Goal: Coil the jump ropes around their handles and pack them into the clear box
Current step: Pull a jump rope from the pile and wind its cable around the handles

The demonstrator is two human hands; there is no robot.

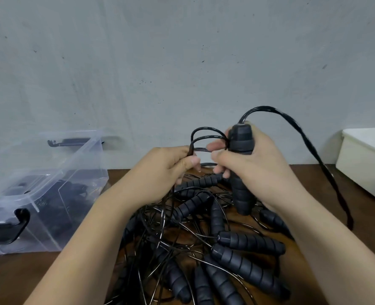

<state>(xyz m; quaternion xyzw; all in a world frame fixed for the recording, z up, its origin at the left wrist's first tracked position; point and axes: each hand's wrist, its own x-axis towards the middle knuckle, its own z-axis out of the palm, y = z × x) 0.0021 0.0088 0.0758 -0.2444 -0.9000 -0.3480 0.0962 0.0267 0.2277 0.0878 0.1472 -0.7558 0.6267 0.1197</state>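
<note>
Nearest the camera, a tangled pile of jump ropes (251, 242) lies on the brown table (28, 278), with ribbed dark grey grips and thin black cords crossing one another. Both forearms reach over this pile.

Just above its far edge, the right hand (261, 172) has its fingers curled round one handle (243, 194). It holds the handle upright, the lower end hanging just above the heap. A cord (334, 179) leaves the top of that handle, arcs over to the right and drops in a blurred line past the right wrist.

The left hand (164, 170), close beside the right, pinches a few cord loops (204, 137) between thumb and fingers. The loops run across the small gap to the upper part of the handle.

Left of the left hand, the clear box (57, 164) stands open on the table, dark bundles showing dimly through its wall. A white tub (367, 159) sits at the far right, against the grey wall (182, 51).
</note>
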